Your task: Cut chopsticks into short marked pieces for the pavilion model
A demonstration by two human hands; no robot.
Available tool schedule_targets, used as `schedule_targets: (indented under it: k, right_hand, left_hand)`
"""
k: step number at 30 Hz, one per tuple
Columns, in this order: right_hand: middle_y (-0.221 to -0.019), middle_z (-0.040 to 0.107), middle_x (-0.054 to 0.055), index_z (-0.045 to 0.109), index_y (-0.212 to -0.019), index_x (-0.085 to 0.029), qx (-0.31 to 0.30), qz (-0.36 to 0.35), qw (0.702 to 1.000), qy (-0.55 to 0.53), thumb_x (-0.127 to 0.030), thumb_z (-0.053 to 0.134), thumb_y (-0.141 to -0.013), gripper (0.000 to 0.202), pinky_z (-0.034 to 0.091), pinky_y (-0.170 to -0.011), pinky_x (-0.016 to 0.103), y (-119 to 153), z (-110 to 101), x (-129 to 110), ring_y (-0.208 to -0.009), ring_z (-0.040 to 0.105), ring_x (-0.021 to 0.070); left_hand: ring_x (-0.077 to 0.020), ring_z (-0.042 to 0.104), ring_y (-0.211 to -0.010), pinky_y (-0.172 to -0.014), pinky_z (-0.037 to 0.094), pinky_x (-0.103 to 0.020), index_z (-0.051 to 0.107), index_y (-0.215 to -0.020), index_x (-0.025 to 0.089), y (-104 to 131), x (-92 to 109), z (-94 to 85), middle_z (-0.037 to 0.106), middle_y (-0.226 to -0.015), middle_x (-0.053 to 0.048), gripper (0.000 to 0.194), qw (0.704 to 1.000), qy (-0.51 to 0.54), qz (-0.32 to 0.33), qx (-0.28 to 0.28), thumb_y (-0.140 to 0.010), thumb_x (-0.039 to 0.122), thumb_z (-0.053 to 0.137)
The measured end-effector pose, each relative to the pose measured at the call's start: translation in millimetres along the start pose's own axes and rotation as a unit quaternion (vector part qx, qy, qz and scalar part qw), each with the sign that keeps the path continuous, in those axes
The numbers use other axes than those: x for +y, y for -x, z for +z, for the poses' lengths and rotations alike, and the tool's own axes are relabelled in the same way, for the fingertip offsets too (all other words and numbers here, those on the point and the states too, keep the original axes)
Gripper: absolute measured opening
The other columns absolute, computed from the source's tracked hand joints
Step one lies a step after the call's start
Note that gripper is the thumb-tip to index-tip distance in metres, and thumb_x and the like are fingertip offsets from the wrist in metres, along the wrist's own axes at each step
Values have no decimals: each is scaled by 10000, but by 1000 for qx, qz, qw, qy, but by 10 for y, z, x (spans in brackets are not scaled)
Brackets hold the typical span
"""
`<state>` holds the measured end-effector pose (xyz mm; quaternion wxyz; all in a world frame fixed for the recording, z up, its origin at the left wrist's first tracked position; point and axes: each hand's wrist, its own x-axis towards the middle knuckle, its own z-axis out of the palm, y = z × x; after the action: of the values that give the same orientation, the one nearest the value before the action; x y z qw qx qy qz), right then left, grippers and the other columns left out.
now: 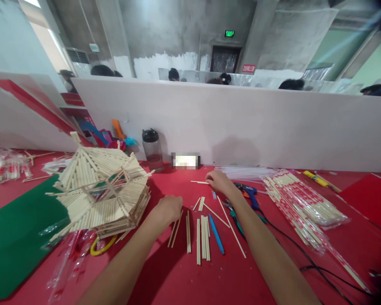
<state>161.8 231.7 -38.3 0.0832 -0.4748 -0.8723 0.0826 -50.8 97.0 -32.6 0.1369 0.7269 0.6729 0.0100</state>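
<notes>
Red bench [158, 275], pale partition [292, 127] behind it. At centre, the person's left hand [169, 208] curls over thin sticks [177, 231]; its fingers' grip cannot be told. Right of it, the right hand [220, 182] touches the ends of two light sticks [199, 182], fingers bunched, grip unclear. A stick-built model [104, 195] stands at left; a blue pen [216, 235] lies between the forearms.

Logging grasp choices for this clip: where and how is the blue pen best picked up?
I'd pinch the blue pen from above, across the nearer half of its slim barrel. It lies flat and slanted, its far end close beside the bundled sticks, while the near end looks freer on both sides.
</notes>
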Motion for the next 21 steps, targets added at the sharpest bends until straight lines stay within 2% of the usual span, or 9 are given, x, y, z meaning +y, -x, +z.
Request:
schedule_targets:
  k: [7, 10, 12, 15, 17, 19, 21]
  right_hand:
    - [-944, 738, 63, 719, -941, -197, 67, -2, 996, -61, -261, 542, -894, 194, 399, -755, 246, 193, -359, 5, -847, 641, 182]
    - [-979, 736, 62, 717, -969, -201, 86, 1, 992, -94, -281, 551, -897, 198, 422, -782, 258, 264, -485, 56, -889, 649, 196]
    - [-997, 734, 63, 714, -985, -199, 85, -8, 988, -128, -288, 552, -901, 203, 436, -808, 269, 320, -561, 67, -914, 651, 199]
    - [-1071, 718, 64, 697, -1049, -206, 37, -65, 976, -206, -309, 553, -908, 226, 452, -862, 281, 399, -654, 4, -969, 644, 191]
    - [-1100, 708, 60, 674, -1111, -217, -33, -110, 959, -261, -344, 580, -895, 268, 466, -862, 283, 427, -680, -89, -981, 644, 186]
    - [-1096, 708, 59, 653, -1162, -225, -104, -143, 937, -300, -358, 622, -867, 326, 479, -845, 282, 425, -666, -196, -976, 649, 183]
    - [-1060, 720, 59, 649, -1168, -218, -152, -160, 920, -323, -325, 650, -841, 344, 486, -824, 280, 396, -624, -283, -948, 659, 183]
  left_hand:
    - [-285, 662, -648, -678, 503, -355, 642, -530, 184, -76, -72, 100, 614, -489, -104, 43, 999, 4, -12, -42, -526, 184, 685]
    - [-272, 659, -652, -654, 487, -319, 626, -528, 195, -75, -100, 34, 617, -505, -88, 79, 999, 24, -27, -3, -545, 231, 694]
    - [-269, 652, -639, -630, 469, -309, 607, -540, 194, -74, -98, -86, 613, -518, -85, 116, 998, 28, -32, 36, -603, 271, 667]
    - [-243, 631, -613, -612, 438, -296, 587, -593, 185, -82, -51, -338, 615, -556, -77, 173, 991, 64, -25, 115, -695, 323, 603]
    - [-215, 622, -625, -611, 427, -278, 583, -664, 184, -99, -1, -484, 639, -615, -60, 144, 980, 107, -14, 168, -719, 317, 580]
    - [-187, 616, -616, -608, 434, -264, 560, -716, 187, -137, 41, -555, 651, -644, -39, 108, 965, 173, 8, 198, -742, 291, 551]
    - [-161, 613, -583, -596, 456, -253, 525, -759, 192, -206, 59, -530, 656, -646, -21, 70, 939, 275, 32, 205, -762, 262, 518]
